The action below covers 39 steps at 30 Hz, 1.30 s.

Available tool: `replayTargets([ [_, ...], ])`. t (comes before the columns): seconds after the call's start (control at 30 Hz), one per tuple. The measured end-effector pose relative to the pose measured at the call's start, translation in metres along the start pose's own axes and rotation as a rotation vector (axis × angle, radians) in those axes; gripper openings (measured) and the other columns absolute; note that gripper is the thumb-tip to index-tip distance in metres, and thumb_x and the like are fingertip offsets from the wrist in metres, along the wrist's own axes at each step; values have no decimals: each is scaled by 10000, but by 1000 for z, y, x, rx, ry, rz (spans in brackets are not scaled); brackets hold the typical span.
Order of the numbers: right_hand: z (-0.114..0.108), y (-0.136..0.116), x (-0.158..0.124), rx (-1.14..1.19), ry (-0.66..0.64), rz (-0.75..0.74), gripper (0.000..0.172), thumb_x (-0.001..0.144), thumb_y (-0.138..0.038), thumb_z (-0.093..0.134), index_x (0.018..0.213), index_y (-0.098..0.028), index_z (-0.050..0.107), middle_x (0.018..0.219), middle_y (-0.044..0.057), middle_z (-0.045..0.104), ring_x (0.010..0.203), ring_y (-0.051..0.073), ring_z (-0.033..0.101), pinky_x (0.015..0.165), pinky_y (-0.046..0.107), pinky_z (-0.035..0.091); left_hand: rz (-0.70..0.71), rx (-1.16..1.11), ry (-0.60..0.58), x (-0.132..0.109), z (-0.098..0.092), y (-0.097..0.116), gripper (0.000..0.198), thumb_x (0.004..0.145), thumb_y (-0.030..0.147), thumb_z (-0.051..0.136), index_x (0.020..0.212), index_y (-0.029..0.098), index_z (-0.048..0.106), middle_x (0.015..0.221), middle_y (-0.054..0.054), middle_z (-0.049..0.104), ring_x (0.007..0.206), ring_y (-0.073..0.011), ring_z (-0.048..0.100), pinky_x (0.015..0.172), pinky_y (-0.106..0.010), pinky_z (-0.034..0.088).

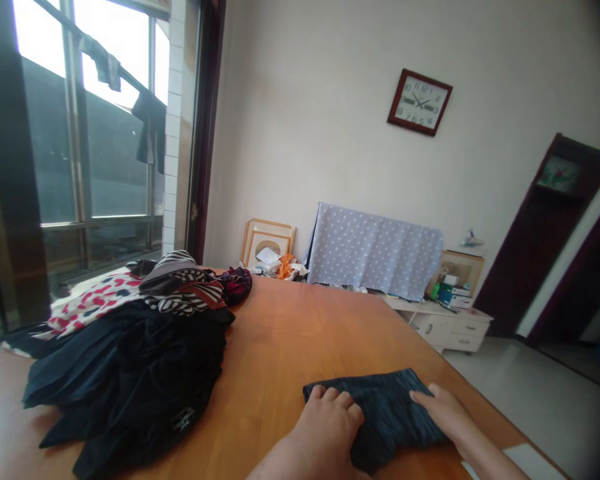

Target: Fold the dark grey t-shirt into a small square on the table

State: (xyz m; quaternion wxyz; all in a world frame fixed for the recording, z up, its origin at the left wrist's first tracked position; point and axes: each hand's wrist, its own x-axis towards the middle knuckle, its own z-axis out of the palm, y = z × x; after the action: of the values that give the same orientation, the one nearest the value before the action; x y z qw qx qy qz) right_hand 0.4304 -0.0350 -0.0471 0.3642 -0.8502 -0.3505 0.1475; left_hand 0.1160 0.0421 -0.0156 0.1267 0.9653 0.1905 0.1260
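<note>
Left hand [326,421] curled over left end of dark cloth [393,408], pinch cannot be told; right hand [444,411] thumb-on-top at its right edge, fingers hidden, closure unclear; smoothing best done outward, lightly, corners aligned; cloth on wooden table [285,340], blue-black, streaked, apparently folded, lower edge uneven.

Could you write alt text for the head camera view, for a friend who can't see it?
A person's left hand and right hand touch opposite sides of a dark blue garment on a wooden table. A pile of clothes lies to the left; beyond the table are a draped polka-dot cloth and a wall with a clock.
</note>
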Motion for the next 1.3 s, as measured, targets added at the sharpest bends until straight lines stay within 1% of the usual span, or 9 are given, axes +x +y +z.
replayTargets([
  [0.13, -16, 18, -39, -52, 155, 35, 278, 760, -497, 574, 707, -227, 611, 709, 75, 703, 733, 277, 682, 621, 316, 479, -5, -20, -40, 1, 5, 1, 727, 628, 713, 677, 1156, 216, 615, 1171, -128, 614, 1129, -356, 544, 1050, -548, 360],
  [0.23, -15, 16, -63, -57, 254, 5, 309, 787, -514, 536, 860, -240, 659, 836, 74, 739, 805, 276, 695, 665, 320, 498, -27, -47, -66, 2, 4, 0, 691, 610, 626, 730, 1163, 233, 600, 1206, -110, 600, 1162, -351, 528, 1073, -540, 350],
  [0.33, -10, 12, -73, -120, 327, 20, 330, 797, -494, 522, 977, -257, 665, 925, 79, 743, 875, 284, 696, 722, 332, 504, -38, -79, -64, 1, 2, -4, 635, 608, 560, 743, 1147, 258, 596, 1228, -90, 589, 1181, -341, 520, 1079, -522, 351],
  [0.53, -2, 23, -64, -197, 339, -6, 370, 861, -447, 484, 1142, -233, 597, 1063, 104, 720, 1030, 279, 671, 833, 328, 479, -15, -102, -44, 1, 3, -11, 601, 572, 500, 772, 1099, 265, 605, 1197, -69, 603, 1152, -327, 526, 1057, -490, 374],
  [0.73, 2, 34, -54, -211, 325, 9, 399, 882, -429, 487, 1213, -221, 566, 1124, 119, 706, 1088, 270, 656, 847, 316, 468, -10, -106, -20, -2, 1, -11, 581, 568, 503, 770, 1074, 264, 611, 1176, -65, 607, 1119, -309, 541, 1031, -456, 390],
  [0.87, 3, 37, -50, -218, 305, 3, 405, 888, -427, 482, 1231, -225, 559, 1153, 122, 699, 1107, 271, 651, 854, 322, 469, -37, -84, 3, -8, -5, -2, 571, 569, 491, 757, 1073, 266, 612, 1178, -59, 603, 1111, -304, 538, 1013, -434, 403],
  [1.07, 4, 38, -47, -190, 302, -27, 370, 892, -403, 475, 1209, -228, 554, 1177, 114, 697, 1110, 267, 655, 871, 327, 474, -87, 48, -52, -6, -19, 15, 540, 581, 455, 726, 1073, 257, 621, 1177, -65, 611, 1116, -300, 548, 1020, -419, 406],
  [1.2, 3, 35, -47, -163, 299, -39, 328, 894, -381, 470, 1181, -243, 550, 1221, 101, 681, 1101, 272, 661, 865, 342, 478, -62, 126, -82, -2, -24, 22, 502, 606, 387, 680, 1088, 258, 627, 1179, -64, 628, 1119, -292, 567, 1092, -455, 350],
  [1.3, 3, 32, -49, -145, 297, -42, 316, 893, -365, 473, 1178, -247, 542, 1224, 99, 680, 1117, 271, 654, 875, 347, 477, -68, 191, -88, -2, -22, 26, 505, 604, 351, 661, 1097, 245, 632, 1175, -79, 643, 1133, -308, 570, 1128, -496, 306],
])
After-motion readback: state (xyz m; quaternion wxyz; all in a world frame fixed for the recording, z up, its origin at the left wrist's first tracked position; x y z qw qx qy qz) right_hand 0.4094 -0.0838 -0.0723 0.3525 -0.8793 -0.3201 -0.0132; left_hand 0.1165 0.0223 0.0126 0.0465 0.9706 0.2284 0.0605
